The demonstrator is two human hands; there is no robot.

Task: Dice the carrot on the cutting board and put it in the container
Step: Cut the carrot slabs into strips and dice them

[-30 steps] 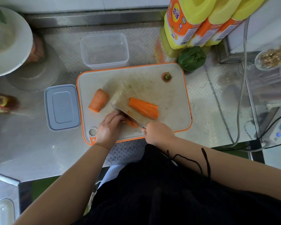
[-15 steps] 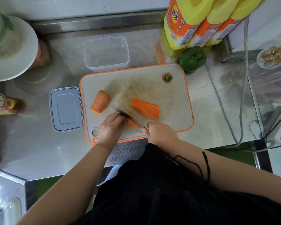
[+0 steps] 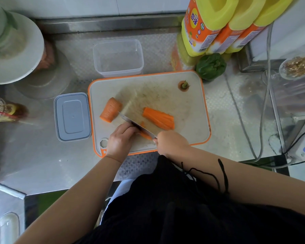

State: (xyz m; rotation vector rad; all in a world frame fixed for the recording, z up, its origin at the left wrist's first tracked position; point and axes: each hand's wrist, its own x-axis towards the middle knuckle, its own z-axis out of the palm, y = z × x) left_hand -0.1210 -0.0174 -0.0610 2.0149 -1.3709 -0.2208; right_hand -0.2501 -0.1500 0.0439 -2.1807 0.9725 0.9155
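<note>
Container (image 3: 118, 58) behind the cutting board (image 3: 188, 113) — lid (image 3: 72, 116) left of it, carrot pieces (image 3: 158, 118) on it.

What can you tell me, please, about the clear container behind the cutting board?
The container is a rectangular tub with rounded corners, of clear, slightly frosted plastic as it looks. It stands upright and open, with no lid on it and no carrot inside. It sits on the steel counter just behind the far left part of the cutting board, near or at its edge. Neither hand touches it.
</note>
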